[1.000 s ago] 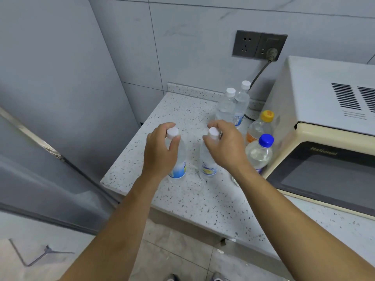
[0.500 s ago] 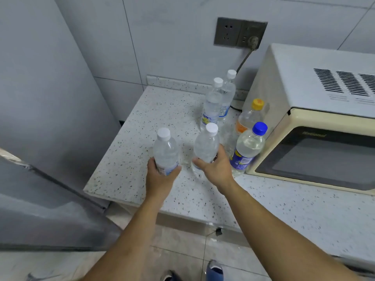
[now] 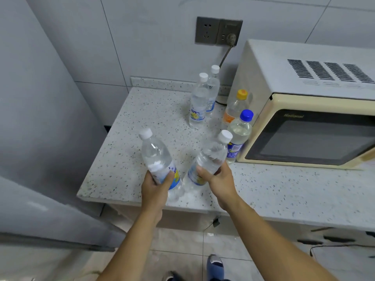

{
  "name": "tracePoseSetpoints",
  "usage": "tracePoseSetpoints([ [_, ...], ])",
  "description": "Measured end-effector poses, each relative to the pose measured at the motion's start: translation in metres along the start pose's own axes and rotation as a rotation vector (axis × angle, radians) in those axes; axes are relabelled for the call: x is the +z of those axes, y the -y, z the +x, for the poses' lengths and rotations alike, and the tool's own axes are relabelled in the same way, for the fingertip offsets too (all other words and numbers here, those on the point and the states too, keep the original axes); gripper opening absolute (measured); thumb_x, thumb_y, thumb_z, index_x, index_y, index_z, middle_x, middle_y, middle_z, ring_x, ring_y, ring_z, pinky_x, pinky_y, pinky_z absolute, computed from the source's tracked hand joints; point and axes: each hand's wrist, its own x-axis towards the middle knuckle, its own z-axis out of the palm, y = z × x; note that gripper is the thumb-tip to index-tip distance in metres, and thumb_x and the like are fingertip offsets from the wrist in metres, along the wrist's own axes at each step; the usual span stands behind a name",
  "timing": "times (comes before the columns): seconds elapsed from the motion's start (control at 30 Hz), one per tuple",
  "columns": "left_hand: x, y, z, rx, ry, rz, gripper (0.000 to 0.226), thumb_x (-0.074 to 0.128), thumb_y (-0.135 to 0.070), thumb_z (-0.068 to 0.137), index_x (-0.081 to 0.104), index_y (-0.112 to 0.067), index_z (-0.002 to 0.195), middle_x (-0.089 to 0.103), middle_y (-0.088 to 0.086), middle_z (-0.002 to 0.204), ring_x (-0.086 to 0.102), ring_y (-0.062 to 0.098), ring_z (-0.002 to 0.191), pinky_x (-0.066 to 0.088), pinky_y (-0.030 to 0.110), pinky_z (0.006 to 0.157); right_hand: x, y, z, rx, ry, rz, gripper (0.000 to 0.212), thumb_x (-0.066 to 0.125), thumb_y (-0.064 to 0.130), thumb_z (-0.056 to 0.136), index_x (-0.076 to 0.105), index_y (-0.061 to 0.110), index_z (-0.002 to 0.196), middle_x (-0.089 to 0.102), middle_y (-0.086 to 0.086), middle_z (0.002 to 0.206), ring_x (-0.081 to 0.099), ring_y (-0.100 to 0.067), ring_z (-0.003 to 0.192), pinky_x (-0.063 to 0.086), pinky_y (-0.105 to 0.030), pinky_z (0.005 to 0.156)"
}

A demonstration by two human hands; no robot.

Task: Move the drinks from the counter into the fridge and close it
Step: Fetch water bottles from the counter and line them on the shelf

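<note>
A: Grip state? Location?
B: Clear white-capped plastic water bottle point(image 3: 157, 157) is clasped low by left hand point(image 3: 155, 186), its twin point(image 3: 211, 157) by right hand point(image 3: 220, 179), above speckled counter point(image 3: 125, 159), 6 o'clock edge.
A: Handling?
B: Judged light, smooth, squeezable; best held mid-body.

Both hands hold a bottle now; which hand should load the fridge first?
Left, probably. The left hand and its bottle are nearer the fridge; the right hand is toward the microwave.
</note>
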Motion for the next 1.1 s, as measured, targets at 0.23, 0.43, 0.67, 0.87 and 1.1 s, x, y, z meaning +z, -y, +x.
tracePoseSetpoints([
  [0.23,-0.007,-0.011,-0.019,-0.038,0.097,-0.247,0.052,0.075,-0.057,0.072,0.065,-0.032,0.115,0.073,0.003,0.112,0.071,0.024,0.102,0.06,0.042,0.08,-0.007,0.002,-0.002,0.099,0.121,0.168,0.037,0.076,0.028,0.084,0.065,0.023,0.12,0.074,-0.001,0.114,0.071,-0.02,0.106,0.057,-0.036,0.086],
  [0.43,0.007,-0.04,-0.039,-0.139,0.145,-0.383,0.06,0.062,-0.053,0.082,0.06,-0.014,0.128,0.071,0.018,0.113,0.071,0.032,0.098,0.058,0.049,0.081,-0.015,0.025,0.002,0.152,0.258,0.217,0.043,0.066,0.036,0.088,0.06,0.016,0.125,0.07,-0.012,0.12,0.068,-0.029,0.111,0.056,-0.046,0.094],
  [0.67,0.043,-0.048,-0.084,-0.272,0.163,-0.419,0.07,0.064,-0.063,0.075,0.071,-0.005,0.114,0.072,0.023,0.11,0.073,0.037,0.091,0.06,0.045,0.069,-0.052,0.045,-0.004,0.187,0.38,0.235,0.066,0.062,0.061,0.077,0.059,0.018,0.127,0.071,-0.013,0.118,0.069,-0.03,0.109,0.056,-0.049,0.093],
  [0.87,0.058,-0.026,-0.129,-0.251,0.018,-0.333,0.067,0.077,-0.066,0.061,0.077,-0.014,0.103,0.073,0.02,0.109,0.072,0.037,0.096,0.057,0.048,0.082,-0.076,0.028,-0.014,0.266,0.515,0.256,0.057,0.065,0.064,0.076,0.066,0.025,0.119,0.073,-0.011,0.114,0.071,-0.031,0.104,0.058,-0.05,0.089],
  [1.1,0.019,-0.001,-0.185,-0.274,-0.206,-0.333,0.058,0.061,-0.054,0.071,0.071,-0.006,0.103,0.076,0.021,0.091,0.075,0.032,0.071,0.059,0.035,0.053,-0.056,-0.003,-0.052,0.353,0.625,0.216,0.065,0.07,0.063,0.069,0.065,0.017,0.115,0.073,-0.011,0.101,0.071,-0.028,0.095,0.055,-0.05,0.093],
])
